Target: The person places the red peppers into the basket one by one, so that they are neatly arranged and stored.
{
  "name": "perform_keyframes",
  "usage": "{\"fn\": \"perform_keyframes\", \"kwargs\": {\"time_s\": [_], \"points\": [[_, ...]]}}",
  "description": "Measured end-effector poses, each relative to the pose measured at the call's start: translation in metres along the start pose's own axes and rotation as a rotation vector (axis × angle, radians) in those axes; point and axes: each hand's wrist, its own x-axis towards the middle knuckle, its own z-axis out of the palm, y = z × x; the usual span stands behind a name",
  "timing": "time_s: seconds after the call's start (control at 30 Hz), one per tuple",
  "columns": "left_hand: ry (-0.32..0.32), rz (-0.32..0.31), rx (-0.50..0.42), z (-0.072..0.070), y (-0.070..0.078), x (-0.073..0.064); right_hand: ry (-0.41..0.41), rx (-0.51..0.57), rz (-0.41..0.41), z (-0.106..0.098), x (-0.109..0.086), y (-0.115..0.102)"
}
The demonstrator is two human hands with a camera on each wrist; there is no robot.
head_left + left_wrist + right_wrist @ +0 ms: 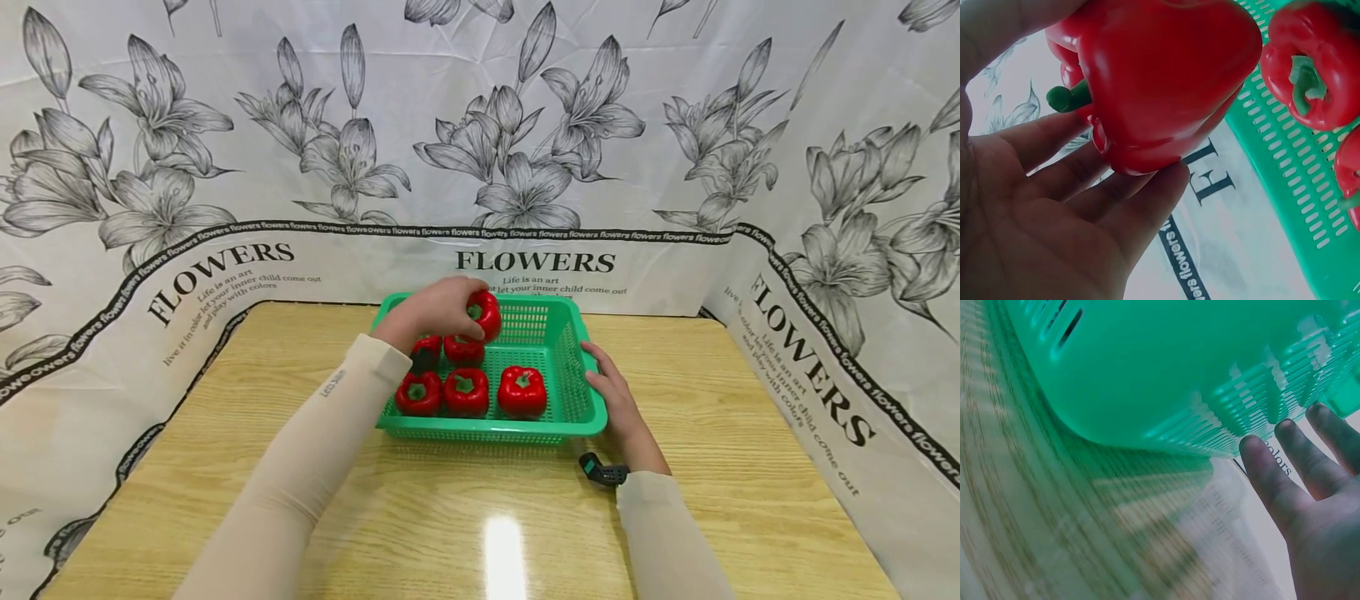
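In the head view my left hand (446, 310) holds a red bell pepper (487, 317) over the back of a green plastic basket (491, 427). The left wrist view shows this pepper (1166, 75) between thumb and fingertips, its green stem pointing toward the palm. Several more red peppers sit in the basket, with one pepper (522, 392) at the front, right of the others. My right hand (618, 400) rests at the basket's right rim. In the right wrist view its fingers (1313, 456) are spread and nearly straight, tips right at the slotted outer wall.
The basket stands on a light wood-grain table (420, 517), near its back edge. A white flower-printed cloth (525, 167) hangs behind and along both sides. A black wrist device (602, 471) is at my right wrist. The left forearm crosses the basket's front left corner.
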Motion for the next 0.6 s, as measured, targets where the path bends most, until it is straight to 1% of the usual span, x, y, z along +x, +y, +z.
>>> {"fn": "perform_keyframes", "kwargs": {"time_s": [0.23, 0.4, 0.6], "points": [[-0.051, -0.037, -0.008, 0.007, 0.004, 0.010, 0.001, -0.008, 0.003, 0.000, 0.000, 0.000], [-0.061, -0.044, -0.004, 0.013, 0.004, 0.017, 0.003, -0.021, 0.004, 0.000, -0.001, 0.001], [-0.082, -0.055, -0.042, 0.020, 0.007, 0.024, 0.003, -0.021, 0.003, -0.001, -0.001, 0.001]]}}
